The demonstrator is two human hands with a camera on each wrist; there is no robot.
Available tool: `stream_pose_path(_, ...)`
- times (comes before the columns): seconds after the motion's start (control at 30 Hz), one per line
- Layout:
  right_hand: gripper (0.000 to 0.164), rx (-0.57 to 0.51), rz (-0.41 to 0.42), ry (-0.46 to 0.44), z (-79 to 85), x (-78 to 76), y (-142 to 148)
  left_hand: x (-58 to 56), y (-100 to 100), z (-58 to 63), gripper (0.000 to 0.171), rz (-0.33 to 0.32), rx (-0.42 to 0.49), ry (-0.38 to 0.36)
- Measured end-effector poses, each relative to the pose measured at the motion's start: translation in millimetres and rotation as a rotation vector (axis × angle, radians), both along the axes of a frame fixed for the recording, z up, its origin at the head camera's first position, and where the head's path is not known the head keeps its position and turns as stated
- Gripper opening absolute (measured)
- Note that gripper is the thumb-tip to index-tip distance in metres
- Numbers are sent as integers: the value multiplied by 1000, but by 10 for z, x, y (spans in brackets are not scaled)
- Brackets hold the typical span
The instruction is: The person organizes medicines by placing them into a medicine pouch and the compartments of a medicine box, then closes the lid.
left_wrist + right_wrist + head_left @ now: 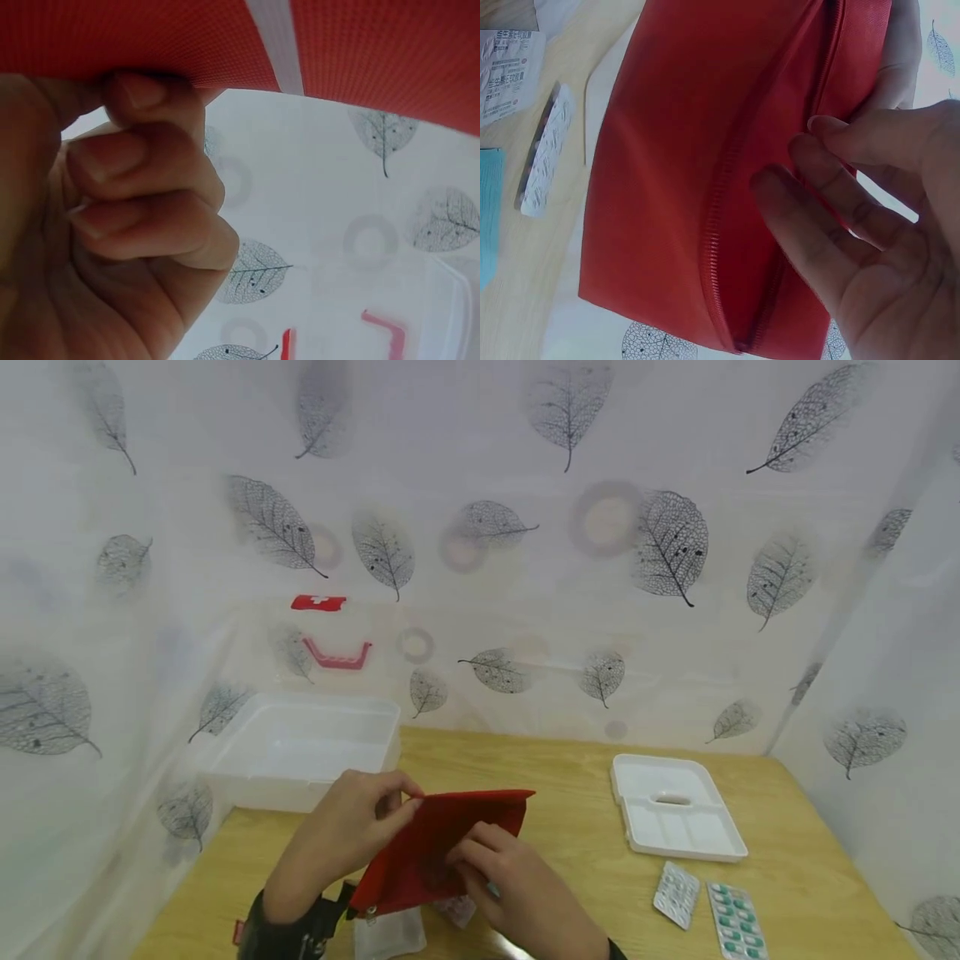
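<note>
A red zip pouch (442, 843) is held up over the table, tilted, with its zipper open in the right wrist view. My left hand (356, 818) pinches the pouch's upper edge between thumb and index finger, and the other fingers curl beneath it in the left wrist view. On the pouch's outer side a white stripe (277, 45) shows. My right hand (517, 885) is at the pouch mouth, its loosely bent fingers (799, 217) in front of the gap between the zipper rows (714, 247). The inside of the pouch is mostly in shadow.
A white plastic box (300, 747) stands at the back left, with a red handle (337, 656) above it. At the right are a white compartment tray (682, 835), a silver blister pack (677, 895) and a green-and-white capsule pack (737, 920). A clear container (390, 935) lies below the pouch.
</note>
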State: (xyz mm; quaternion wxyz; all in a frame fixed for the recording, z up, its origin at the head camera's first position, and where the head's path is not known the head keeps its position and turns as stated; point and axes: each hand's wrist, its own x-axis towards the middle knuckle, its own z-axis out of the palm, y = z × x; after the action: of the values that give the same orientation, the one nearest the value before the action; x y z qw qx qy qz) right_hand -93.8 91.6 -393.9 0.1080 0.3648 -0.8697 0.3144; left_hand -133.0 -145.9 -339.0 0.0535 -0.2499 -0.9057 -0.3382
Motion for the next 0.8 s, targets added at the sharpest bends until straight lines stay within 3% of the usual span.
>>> stream_pose_path(0.3, 19, 27, 60, 57, -138, 107, -14, 98, -7, -115, 5, -34, 18, -50)
stream_pose_path(0.47, 18, 10, 80, 34, -110, 103, -34, 57, 12, -86, 5, -44, 20, -20)
stream_pose_path(0.57, 16, -4, 133, 26, -45, 119, -83, 27, 13, -55, 5, -41, 13, -10)
stream_pose_path(0.67, 9, 15, 230, -44, -5, 170, -150, 0, 12, -37, 6, -34, 6, 3)
stream_pose_path(0.73, 5, 113, 289, -62, -43, 208, -204, -19, 13, -30, 6, -28, 2, 13)
stream_pose_path(0.77, 5, 149, 253, -150, -98, 254, -252, -28, 15, -28, 6, -25, 1, 18)
stream_pose_path(0.8, 8, 172, 256, -171, -120, 268, -269, -38, 16, -27, 6, -21, 0, 20)
